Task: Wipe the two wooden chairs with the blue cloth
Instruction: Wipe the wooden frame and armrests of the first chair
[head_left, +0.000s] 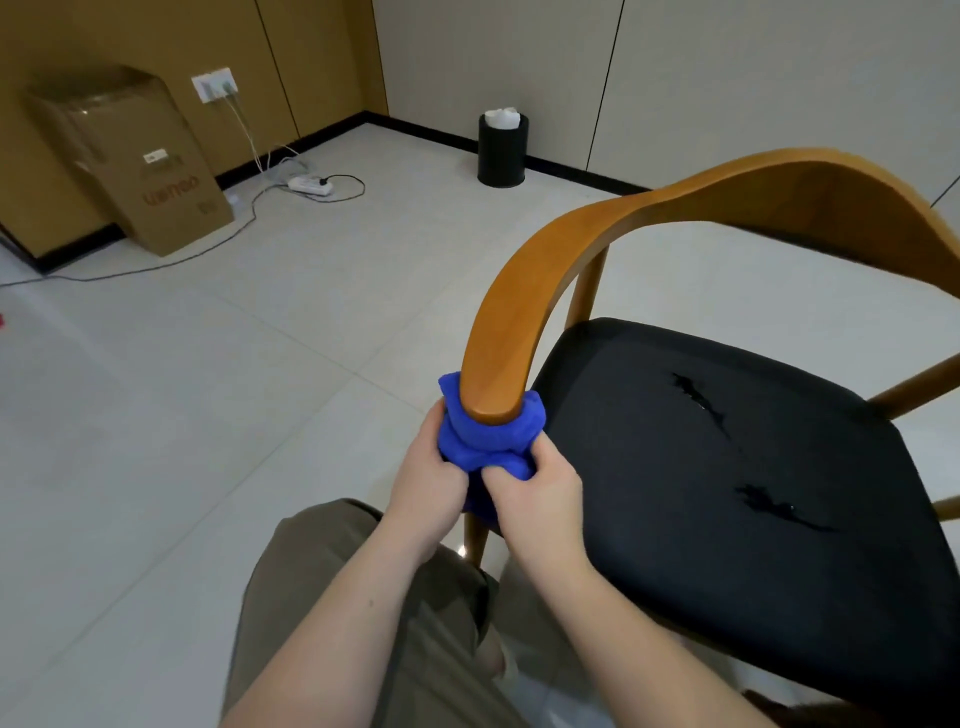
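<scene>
From the head camera, we are looking down at one wooden chair (649, 218), its curved armrest sweeping toward us and ending just above our hands. We are wrapping the blue cloth (488, 441) around the leg right beneath the near tip of that armrest, bunching it into a thick collar. Our left hand (428, 493) is clamping the cloth from the left side, and our right hand (535, 499) is pinching the gathered folds from the right, both closed firmly on the fabric. The black seat cushion (753, 493) is lying to the right, showing a couple of torn patches. Only this one chair is appearing in view; the second is not showing.

We are judging the cloth soft, light and floppy, so it is conforming easily round the wood, and holding it at the bunched ends is keeping it snug. The wood is looking smooth and glossy, probably slick, so a firm squeeze seems wise.

Farther off on the floor (234, 389), a black bin (502, 150) is standing by the far wall, and a cardboard box (171, 202) is sitting near the left corner.
</scene>
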